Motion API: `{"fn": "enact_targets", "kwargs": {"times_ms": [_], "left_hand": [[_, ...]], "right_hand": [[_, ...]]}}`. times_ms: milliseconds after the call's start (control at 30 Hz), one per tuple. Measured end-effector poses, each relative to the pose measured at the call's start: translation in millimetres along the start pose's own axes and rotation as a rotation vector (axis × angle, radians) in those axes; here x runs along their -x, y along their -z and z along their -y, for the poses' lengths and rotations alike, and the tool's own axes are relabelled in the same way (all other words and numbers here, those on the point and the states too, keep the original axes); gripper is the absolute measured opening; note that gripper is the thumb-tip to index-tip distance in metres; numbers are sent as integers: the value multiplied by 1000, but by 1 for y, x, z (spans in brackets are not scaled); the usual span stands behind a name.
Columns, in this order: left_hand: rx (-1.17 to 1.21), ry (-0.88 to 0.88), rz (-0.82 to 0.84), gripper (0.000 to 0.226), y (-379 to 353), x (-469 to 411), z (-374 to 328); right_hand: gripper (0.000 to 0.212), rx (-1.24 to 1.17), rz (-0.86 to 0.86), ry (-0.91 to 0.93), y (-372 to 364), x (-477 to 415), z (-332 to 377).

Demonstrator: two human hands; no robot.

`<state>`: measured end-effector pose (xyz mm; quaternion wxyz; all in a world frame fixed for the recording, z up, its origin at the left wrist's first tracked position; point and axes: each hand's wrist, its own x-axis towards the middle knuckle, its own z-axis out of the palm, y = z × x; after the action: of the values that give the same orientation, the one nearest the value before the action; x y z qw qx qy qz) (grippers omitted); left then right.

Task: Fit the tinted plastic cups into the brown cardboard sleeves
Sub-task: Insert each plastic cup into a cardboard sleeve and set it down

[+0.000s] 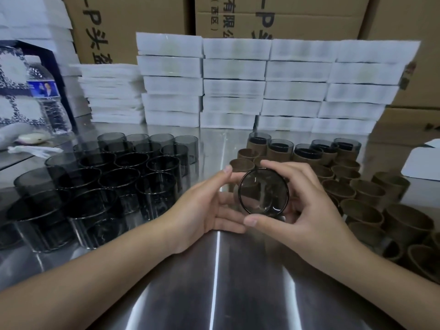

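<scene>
A tinted plastic cup [263, 191] is held tipped with its mouth facing me, above the middle of the steel table [214, 282]. My right hand [307, 206] grips it, thumb below the rim and fingers over the top. My left hand [207, 206] holds its far side, thumb up by the rim; whether a brown sleeve surrounds it is hidden. Several bare tinted cups [119, 179] stand at the left. Empty brown cardboard sleeves [366, 203] crowd the right. Several sleeved cups [307, 152] stand behind them.
Stacks of white flat boxes [266, 84] line the back of the table, with large cardboard cartons [281, 17] behind. A water bottle [45, 96] and a patterned box [14, 86] stand at the far left. A white box [423, 163] lies at the right edge.
</scene>
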<state>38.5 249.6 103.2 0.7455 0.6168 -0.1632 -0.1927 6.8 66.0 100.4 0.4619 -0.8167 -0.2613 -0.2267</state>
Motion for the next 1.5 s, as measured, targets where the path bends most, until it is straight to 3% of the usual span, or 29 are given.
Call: {"fn": "enact_targets", "kwargs": {"times_ms": [300, 467, 933, 1500], "left_hand": [[-21, -23, -4, 42, 0, 1, 2], [-77, -47, 2, 50, 0, 3, 4], [97, 72, 124, 49, -3, 8, 2], [8, 67, 199, 67, -5, 14, 4]], "right_hand": [[70, -46, 44, -34, -1, 0, -4], [63, 0, 46, -32, -2, 0, -3], [57, 37, -71, -85, -6, 3, 4], [52, 73, -163, -216, -4, 3, 10]]}}
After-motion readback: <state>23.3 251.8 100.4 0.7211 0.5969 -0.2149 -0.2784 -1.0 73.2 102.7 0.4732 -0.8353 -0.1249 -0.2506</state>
